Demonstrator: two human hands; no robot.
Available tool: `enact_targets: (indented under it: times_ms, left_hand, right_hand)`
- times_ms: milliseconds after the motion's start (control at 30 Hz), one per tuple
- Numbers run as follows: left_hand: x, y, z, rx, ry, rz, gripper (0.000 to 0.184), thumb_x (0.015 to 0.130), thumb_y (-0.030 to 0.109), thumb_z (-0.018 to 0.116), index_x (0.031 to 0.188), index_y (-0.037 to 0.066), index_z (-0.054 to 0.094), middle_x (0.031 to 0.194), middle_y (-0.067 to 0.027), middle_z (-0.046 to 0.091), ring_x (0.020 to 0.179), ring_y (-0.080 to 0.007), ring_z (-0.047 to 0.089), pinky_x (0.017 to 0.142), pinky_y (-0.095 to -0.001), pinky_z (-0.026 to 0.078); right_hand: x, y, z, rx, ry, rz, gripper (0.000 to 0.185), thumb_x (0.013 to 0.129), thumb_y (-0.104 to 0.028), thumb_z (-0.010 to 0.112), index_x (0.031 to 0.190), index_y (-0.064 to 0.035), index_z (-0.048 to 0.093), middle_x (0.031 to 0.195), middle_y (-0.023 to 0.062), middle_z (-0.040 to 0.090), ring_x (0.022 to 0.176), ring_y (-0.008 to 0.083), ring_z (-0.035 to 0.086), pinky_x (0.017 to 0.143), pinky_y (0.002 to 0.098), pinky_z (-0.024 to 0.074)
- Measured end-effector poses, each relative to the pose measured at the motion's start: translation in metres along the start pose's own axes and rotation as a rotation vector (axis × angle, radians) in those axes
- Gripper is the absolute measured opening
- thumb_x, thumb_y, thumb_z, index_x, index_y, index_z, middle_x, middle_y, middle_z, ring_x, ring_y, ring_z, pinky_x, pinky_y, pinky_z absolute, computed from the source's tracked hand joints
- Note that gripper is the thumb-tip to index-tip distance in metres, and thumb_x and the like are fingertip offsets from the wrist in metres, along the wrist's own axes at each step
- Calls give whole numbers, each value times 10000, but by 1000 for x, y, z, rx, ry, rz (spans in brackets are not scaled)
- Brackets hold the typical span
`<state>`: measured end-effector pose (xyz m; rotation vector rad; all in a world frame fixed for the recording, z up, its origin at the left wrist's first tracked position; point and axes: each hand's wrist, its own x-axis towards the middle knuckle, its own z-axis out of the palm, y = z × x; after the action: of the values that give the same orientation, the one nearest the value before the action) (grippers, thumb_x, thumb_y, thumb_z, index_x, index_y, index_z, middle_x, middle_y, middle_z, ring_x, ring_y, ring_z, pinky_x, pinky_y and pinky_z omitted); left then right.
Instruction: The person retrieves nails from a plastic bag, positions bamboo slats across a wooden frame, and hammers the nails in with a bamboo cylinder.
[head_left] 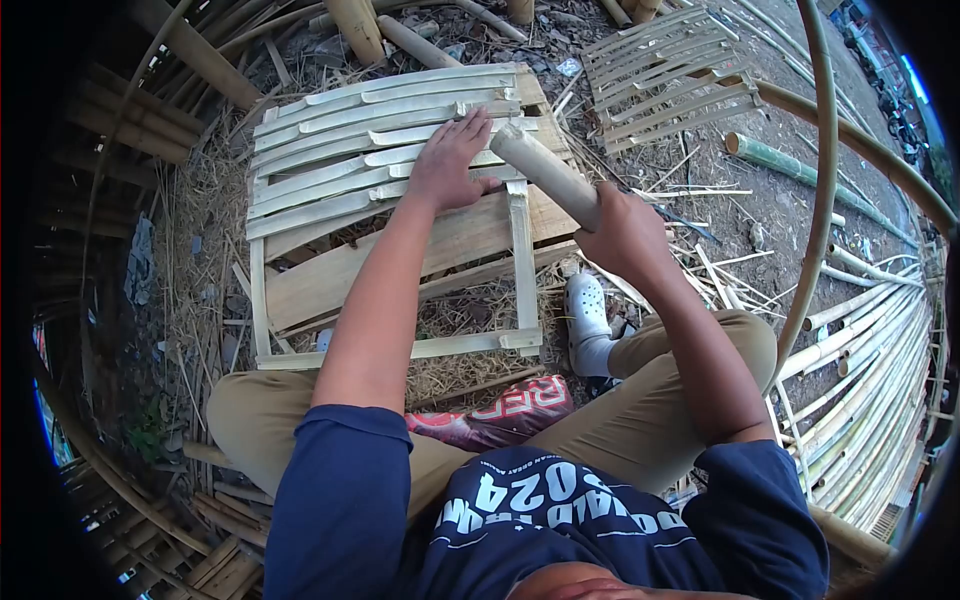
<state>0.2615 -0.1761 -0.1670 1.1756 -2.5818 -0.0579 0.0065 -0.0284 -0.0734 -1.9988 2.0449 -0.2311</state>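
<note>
Gripping one stick point(548, 178) — right hand point(628, 235); on one slatted frame point(400, 349) — left hand point(450, 163), thumb spread.

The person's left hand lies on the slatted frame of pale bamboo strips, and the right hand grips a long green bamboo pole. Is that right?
Not quite: in the head view, the right hand grips a short, thick, pale cylindrical stick, not the green bamboo pole. The left hand does lie on the slatted frame of pale bamboo strips.

navy shirt point(600, 540): "DONALD TRUM…", "2024", "GREAT AGAIN", upside down | red bundle point(520, 408): apparently "RED"
</note>
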Motion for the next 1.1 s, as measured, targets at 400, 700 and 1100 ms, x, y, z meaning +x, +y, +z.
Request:
enact_targets:
  times_ms: [400,700,1100]
  left_hand:
    - [-14,12,0,-46,-24,-43,959,819,446,816,1592,77,385,1707,-110,291,1580,-237,261,1298,-428,229]
    - [-2,4,-4,-75,53,0,928,789,376,850,1561,62,442,1682,-123,343,1558,-273,309,1285,-452,260]
    - [-3,1,0,-37,44,-1,929,802,411,826,1567,67,429,1690,-121,325,1547,-279,329,1285,-452,263]
  right_hand:
    - [5,4,21,-33,-2,-34,270,797,-141,712,998,15,618,816,252,716,787,446,726,750,527,585]
    - [2,4,9,-12,-11,40,347,755,-176,749,1001,28,615,907,258,732,864,431,734,786,523,586]
    - [-5,-12,-11,373,255,33,407,781,-217,766,1073,21,614,914,256,727,858,440,722,804,523,571]
